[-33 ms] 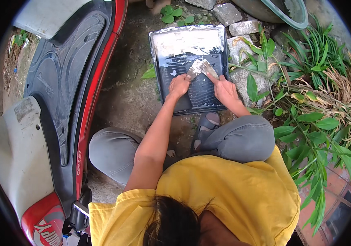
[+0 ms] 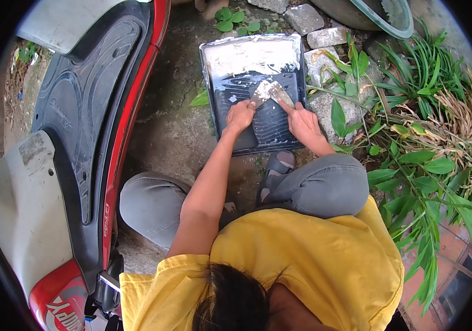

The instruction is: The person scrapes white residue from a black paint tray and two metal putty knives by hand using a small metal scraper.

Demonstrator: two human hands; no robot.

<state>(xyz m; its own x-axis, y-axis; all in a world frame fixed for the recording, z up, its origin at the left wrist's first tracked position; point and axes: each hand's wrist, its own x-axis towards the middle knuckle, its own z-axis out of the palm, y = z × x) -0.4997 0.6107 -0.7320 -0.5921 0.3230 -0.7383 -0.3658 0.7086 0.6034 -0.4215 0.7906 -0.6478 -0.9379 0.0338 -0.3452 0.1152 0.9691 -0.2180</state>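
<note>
Head view: L hand is closed round a paste-smeared scraper, R hand pinches a 2nd scraper, blade ends meeting in an upside-down V, prob. so one edge can bear on the other. Both sit over the ribbed part of the black tray, prob. so drips stay inside; tray's on the ground just ahead of the R foot, within reach from a squat, w/ white paste across its far end.
</note>
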